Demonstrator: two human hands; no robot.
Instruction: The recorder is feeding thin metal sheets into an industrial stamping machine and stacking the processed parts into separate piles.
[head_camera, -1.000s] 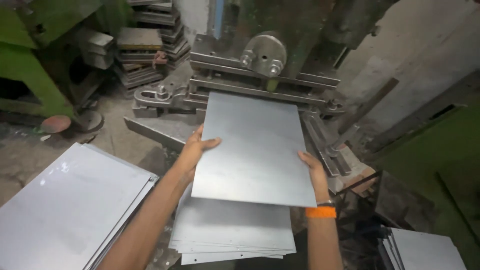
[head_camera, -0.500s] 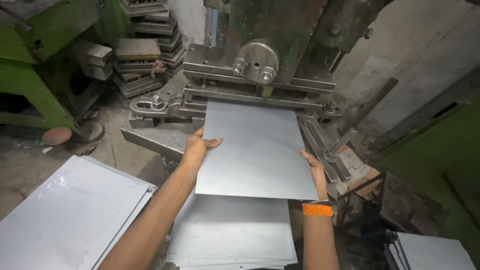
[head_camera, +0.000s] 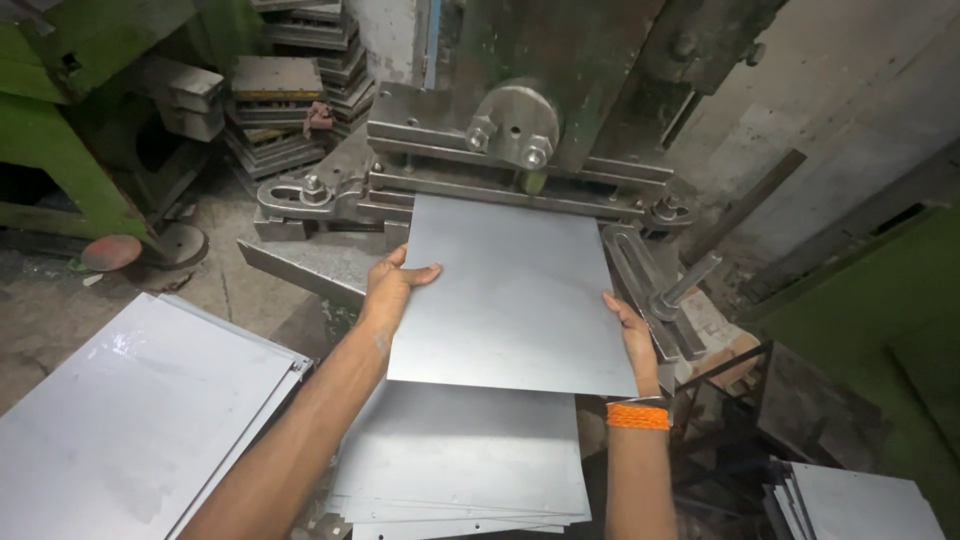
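Holding a flat grey metal sheet (head_camera: 515, 295) by its two side edges, we see it fill the middle of the head view, its far edge lying right at the slot of the press (head_camera: 520, 150) in the upper centre. Our left hand (head_camera: 392, 285) grips the sheet's left edge, thumb on top and pointing right across the metal, the other fingers tucked beneath where we cannot see them. Our right hand (head_camera: 635, 335) clasps the right edge near the lower corner, its fingers curled under the sheet and mostly hidden. An orange wristband (head_camera: 638, 415) circles the right wrist, just below the sheet's corner.

Under the held sheet, at the lower centre of the frame, a stack of similar sheets (head_camera: 465, 470) lies flat. A second, larger pile of sheets (head_camera: 130, 410) fills the lower left, and a third small pile (head_camera: 860, 500) shows in the lower right corner. A heap of dark metal dies (head_camera: 275, 95) sits in the upper left behind the press, beside a green machine frame (head_camera: 45, 150) at the left edge.
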